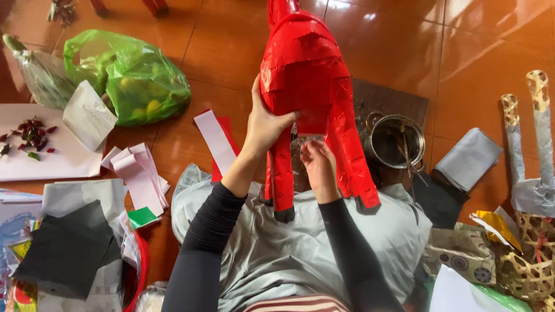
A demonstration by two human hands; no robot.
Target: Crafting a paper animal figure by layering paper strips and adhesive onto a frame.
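Note:
A red paper-covered animal figure (pixel 303 63) with long legs stands upright above my lap. My left hand (pixel 263 124) grips its body from the left side, thumb across the belly. My right hand (pixel 317 164) is under the belly between the legs, fingers pinched on a small pale strip of paper (pixel 312 137) against the red surface. Both legs end in dark tips near my grey-clothed lap (pixel 289 248).
A metal pot (pixel 396 141) with sticks stands on a dark board at right. A green plastic bag (pixel 136 78), white and pink paper strips (pixel 139 173), black sheets (pixel 66 248), and a woven bamboo frame (pixel 529 248) lie on the brown tiled floor.

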